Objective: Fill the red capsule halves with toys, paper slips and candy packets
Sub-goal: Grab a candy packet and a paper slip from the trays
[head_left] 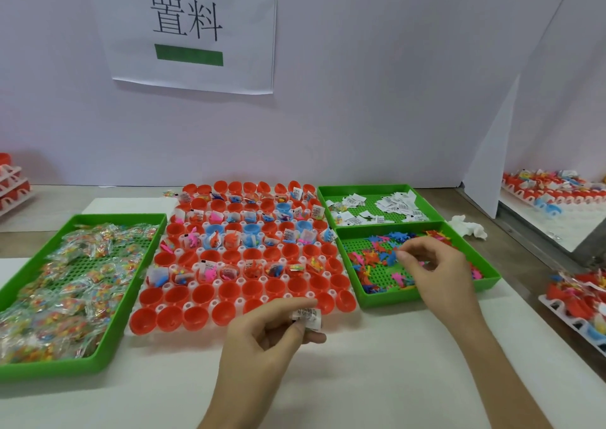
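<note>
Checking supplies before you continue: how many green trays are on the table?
3. The left tray holds candy packets; the back-right tray holds paper slips; the front-right tray holds toys, under the right hand.

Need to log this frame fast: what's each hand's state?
Left hand: pinching paper slips.
Right hand: fingers curled over the toy tray; any toy held cannot be told.

Bright, even light is cast from above; only faint shadows are thrown. Straight lines are bowed toward the edges (a wide-angle trait). The right hand [436, 264] is slightly blurred.
</note>
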Available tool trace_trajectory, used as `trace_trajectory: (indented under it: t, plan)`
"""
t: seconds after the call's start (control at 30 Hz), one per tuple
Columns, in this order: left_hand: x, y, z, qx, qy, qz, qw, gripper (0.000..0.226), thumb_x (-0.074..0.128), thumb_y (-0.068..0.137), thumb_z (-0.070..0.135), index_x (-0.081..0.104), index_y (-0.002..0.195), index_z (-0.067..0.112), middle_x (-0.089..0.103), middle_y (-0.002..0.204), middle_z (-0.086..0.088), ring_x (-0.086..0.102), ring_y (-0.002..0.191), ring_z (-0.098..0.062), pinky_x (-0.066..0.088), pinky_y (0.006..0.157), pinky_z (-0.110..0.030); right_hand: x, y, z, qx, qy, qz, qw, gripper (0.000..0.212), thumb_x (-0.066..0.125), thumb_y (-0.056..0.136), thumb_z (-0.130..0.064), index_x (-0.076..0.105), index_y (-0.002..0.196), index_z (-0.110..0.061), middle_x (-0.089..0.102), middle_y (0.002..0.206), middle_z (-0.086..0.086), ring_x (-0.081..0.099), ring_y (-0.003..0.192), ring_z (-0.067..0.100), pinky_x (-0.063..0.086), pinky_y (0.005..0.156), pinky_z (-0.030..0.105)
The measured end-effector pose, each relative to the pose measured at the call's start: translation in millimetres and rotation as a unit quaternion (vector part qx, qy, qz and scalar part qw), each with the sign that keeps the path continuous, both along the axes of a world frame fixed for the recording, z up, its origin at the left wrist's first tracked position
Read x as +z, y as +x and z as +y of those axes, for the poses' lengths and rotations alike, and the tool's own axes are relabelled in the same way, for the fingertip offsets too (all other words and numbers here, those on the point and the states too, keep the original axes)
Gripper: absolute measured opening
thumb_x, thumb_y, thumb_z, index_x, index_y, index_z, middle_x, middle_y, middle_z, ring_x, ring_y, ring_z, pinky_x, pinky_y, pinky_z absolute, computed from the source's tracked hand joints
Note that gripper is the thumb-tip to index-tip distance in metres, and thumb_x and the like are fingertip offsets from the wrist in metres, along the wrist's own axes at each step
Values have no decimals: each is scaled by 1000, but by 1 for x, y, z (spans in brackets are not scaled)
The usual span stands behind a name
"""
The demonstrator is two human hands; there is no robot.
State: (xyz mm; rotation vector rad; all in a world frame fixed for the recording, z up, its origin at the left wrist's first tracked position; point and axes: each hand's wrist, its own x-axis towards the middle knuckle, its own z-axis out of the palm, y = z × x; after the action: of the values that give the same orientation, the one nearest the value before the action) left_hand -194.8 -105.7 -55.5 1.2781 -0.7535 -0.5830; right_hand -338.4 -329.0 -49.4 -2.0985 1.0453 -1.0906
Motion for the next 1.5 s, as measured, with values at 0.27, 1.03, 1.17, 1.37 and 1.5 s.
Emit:
trace_trajectory:
  t: [0.27, 1.03, 1.17, 1.37, 1.5]
  plan:
    - [4, 4, 2, 3, -3, 6, 1000, 55, 55, 89, -19, 81, 95, 29, 78, 88, -9, 77, 77, -27, 59, 72, -22, -3, 8, 7, 18, 0, 15, 1000, 23, 71, 87, 1, 72, 91, -21, 72, 89, -12, 66, 83, 1, 51, 76, 15]
    - [10, 2, 4, 6, 4, 2, 1000, 57, 54, 89, -20, 81, 93, 29, 77, 82, -13, 76, 71, -28, 58, 69, -21, 6, 11, 16, 20, 78, 210, 975, 23, 72, 85, -22, 68, 72, -41, 66, 73, -19, 59, 71, 3, 47, 94, 44]
    - [10, 3, 5, 6, 8, -12, 1000, 57, 54, 90, -18, 80, 95, 33, 78, 83, -10, 76, 72, -27, 59, 69, -22, 8, 11, 16, 26, 90, 209, 973, 23, 73, 84, -22, 69, 73, -42, 66, 70, -15, 59, 72, 4, 45, 94, 43]
    - [8, 4, 4, 9, 17, -24, 1000, 57, 55, 90, -17, 79, 95, 34, 78, 83, -9, 76, 71, -27, 59, 70, -22, 2, 9, 13, 35, 88, 144, 985, 29, 75, 83, -10, 72, 78, -39, 69, 71, -12, 63, 75, 11, 45, 96, 55]
    - [6, 6, 4, 9, 16, -18, 1000, 54, 56, 90, -18, 81, 94, 30, 78, 82, -10, 76, 72, -27, 58, 71, -21, -3, 11, 12, 56, 53, 81, 994, 30, 71, 85, 0, 76, 89, -30, 70, 78, -7, 66, 81, 14, 53, 89, 41]
